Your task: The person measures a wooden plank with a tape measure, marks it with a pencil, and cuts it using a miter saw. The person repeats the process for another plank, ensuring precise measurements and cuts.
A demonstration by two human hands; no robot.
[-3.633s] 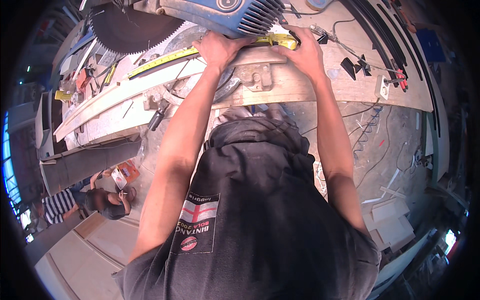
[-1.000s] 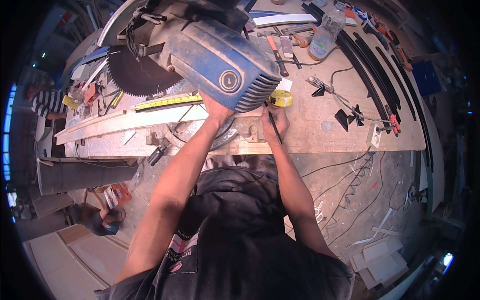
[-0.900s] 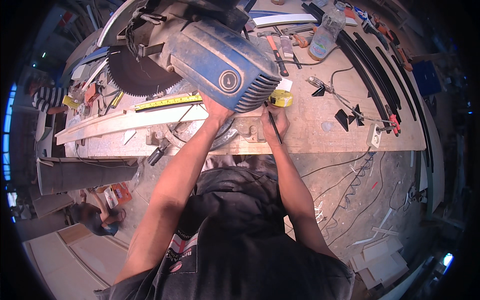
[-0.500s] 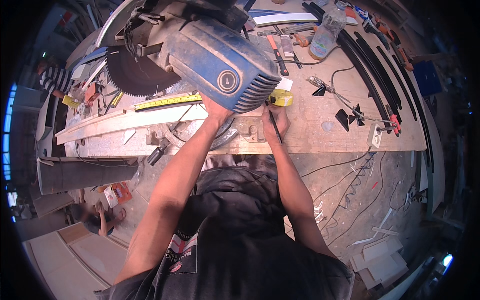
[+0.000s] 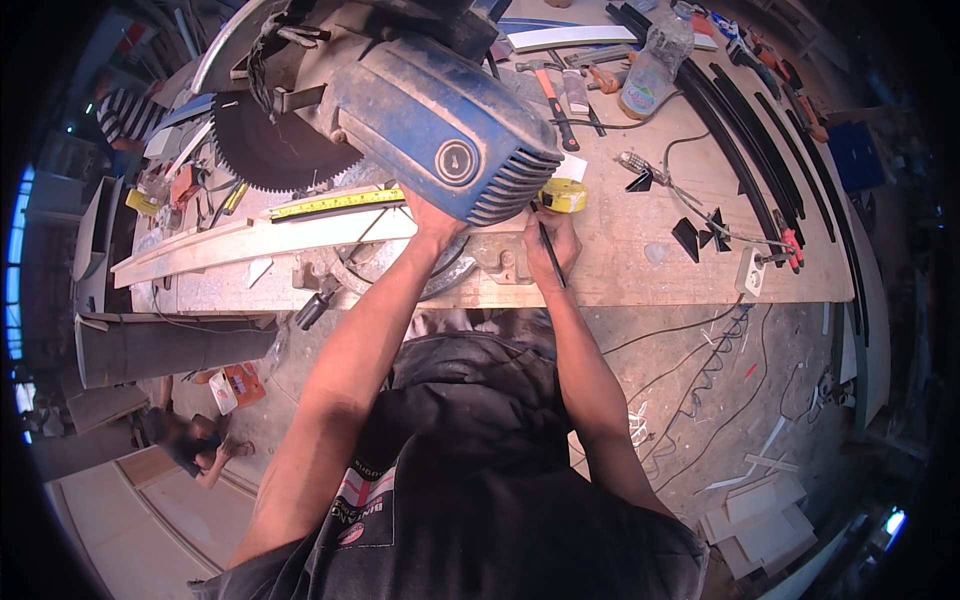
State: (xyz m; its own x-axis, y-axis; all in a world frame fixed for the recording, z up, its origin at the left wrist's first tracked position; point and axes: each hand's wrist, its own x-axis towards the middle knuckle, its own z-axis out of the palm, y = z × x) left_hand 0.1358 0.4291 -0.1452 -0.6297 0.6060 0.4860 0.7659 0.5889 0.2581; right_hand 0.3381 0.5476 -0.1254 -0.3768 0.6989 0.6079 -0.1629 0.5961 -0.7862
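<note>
Right hand (image 5: 566,246): fingers closed around a dark pencil (image 5: 552,257), which slants across them.
Just changed: a few seconds ago these fingers were on the yellow tape measure (image 5: 563,196); the work in hand seems to have passed from tape to pencil.
Left hand (image 5: 432,216): fingertips hidden under the blue saw (image 5: 420,120), so their grip cannot be told.
Tape position: case just beyond the right fingers, not held by them; blade showing left of the left hand, along the pale wooden strip (image 5: 300,236).
Counter (image 5: 630,283): saw and strip rest on it.
</note>
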